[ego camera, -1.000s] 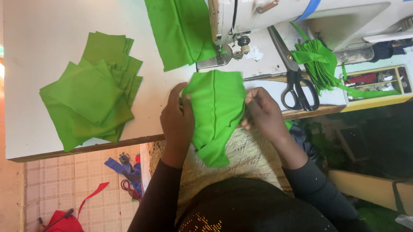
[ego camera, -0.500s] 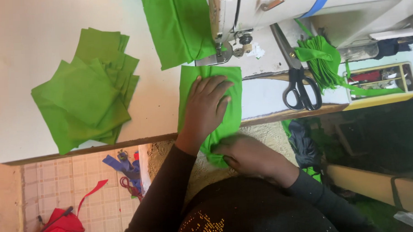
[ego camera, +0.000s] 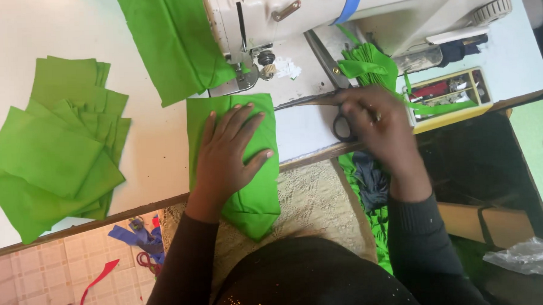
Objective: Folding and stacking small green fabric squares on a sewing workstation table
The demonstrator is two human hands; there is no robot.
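Left hand (ego camera: 232, 154) flat, fingers spread, pressing green cloth (ego camera: 236, 166) at frame centre; right hand (ego camera: 373, 122) blurred, curled on scissors (ego camera: 335, 90), grip unclear. White table (ego camera: 157, 156), sewing machine (ego camera: 339, 12) above, cloth stack (ego camera: 55, 148) left, tiled floor (ego camera: 35, 281). Cloth's long axis runs top-bottom, lower end overhanging the table edge.

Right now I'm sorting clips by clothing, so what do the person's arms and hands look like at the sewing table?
Both arms are covered to the wrist by long, close-fitting black sleeves. The left hand and right hand are bare, with no gloves. The right hand is motion-blurred, so small details there cannot be made out.
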